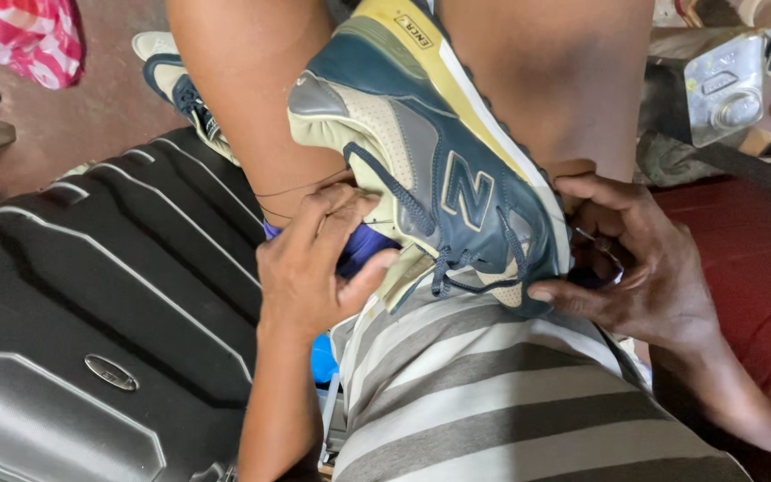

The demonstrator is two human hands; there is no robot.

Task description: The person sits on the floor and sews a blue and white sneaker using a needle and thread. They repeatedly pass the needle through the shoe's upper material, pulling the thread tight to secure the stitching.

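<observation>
A navy, grey and cream sneaker (430, 170) with a yellow sole is clamped between my bare knees, toe pointing away, heel toward my lap. My left hand (314, 263) presses against the shoe's heel opening, fingers curled around a blue inner part. My right hand (644, 259) grips the shoe's right side near the sole, pinching what looks like a thin needle or thread (595, 239). A thin dark thread (301, 189) runs across my left leg. The dark blue laces (457, 272) hang loose. My striped grey shorts (493, 393) fill the foreground.
A black ribbed hard-shell suitcase (109, 295) lies at the left. A second matching sneaker (176, 85) sits on the floor behind my left leg. A red case (751, 259) is at the right, a silver metal box (725, 89) beyond it, a pink checked bag (29, 36) at top left.
</observation>
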